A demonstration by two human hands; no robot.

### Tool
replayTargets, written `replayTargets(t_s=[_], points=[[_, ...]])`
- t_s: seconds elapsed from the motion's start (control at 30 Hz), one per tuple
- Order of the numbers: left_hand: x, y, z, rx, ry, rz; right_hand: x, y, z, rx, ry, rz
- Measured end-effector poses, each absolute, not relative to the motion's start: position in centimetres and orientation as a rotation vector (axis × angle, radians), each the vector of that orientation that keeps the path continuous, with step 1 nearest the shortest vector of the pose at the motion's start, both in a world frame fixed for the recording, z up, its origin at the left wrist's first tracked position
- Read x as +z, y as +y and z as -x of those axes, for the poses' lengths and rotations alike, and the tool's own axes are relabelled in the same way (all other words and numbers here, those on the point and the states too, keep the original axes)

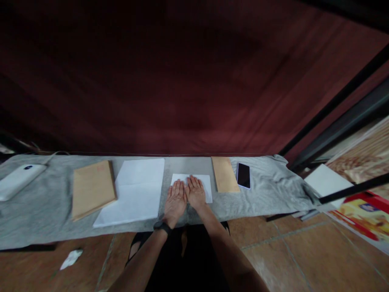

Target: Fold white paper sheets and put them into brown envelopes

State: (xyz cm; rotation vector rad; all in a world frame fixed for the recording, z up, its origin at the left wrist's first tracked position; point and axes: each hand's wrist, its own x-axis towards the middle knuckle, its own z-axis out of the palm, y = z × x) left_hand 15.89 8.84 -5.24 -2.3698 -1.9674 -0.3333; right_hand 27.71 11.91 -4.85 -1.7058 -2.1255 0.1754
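A small white sheet of paper (207, 187), possibly folded, lies on the grey cloth in front of me. Flat on its left part rests my left hand (176, 198), fingers stretched forward, with a dark band around the wrist. My right hand (195, 192) lies beside it, palm down and fingers extended, pressing on the middle of the same paper. The two hands nearly touch and cover much of the sheet. Larger white paper (136, 194) with a crease across it is spread to the left. To the right lies a flat brown envelope (225, 174).
A thicker stack of brown envelopes (92, 187) overlaps the large paper's left side. A phone (243, 175) lies at the right, a white device (21, 178) at far left. Grey cloth (273, 194) covers the narrow table. A dark red curtain (188, 81) hangs behind it.
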Motion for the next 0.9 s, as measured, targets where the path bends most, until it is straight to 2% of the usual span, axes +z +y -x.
replayTargets(t_s=[0.47,0.67,0.9], points=[[-5.5,8.9,-16.1,-0.434,-2.040,2.317,-6.3,10.5,-31.8,-0.062,-1.975,1.878],[-5.3,9.6,-17.2,-0.476,-2.093,2.245,-5.9,9.8,-32.1,-0.069,-1.951,1.917],[-4.7,12.7,-21.1,-0.469,-1.876,2.569,-5.8,9.7,-32.2,-0.028,-1.984,1.900]])
